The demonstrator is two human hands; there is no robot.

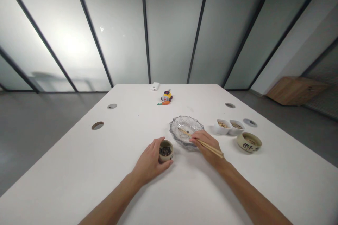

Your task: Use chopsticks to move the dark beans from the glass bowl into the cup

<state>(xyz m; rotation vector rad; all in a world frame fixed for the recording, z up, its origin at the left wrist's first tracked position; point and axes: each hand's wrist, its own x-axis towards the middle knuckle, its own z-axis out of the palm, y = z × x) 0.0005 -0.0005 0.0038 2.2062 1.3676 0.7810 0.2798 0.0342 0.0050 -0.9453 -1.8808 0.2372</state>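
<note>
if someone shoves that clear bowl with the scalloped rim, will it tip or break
The clear bowl looks like glass, so it is probably stiff and might chip if knocked. Its wide, shallow shape suggests it would slide rather than tip. The thick-looking scalloped rim hints at some weight.

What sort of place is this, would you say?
Probably an office or meeting room, though nothing confirms it: a broad white table with round holes in its top stands before a pale, dark-framed wall of frosted panels.
</note>
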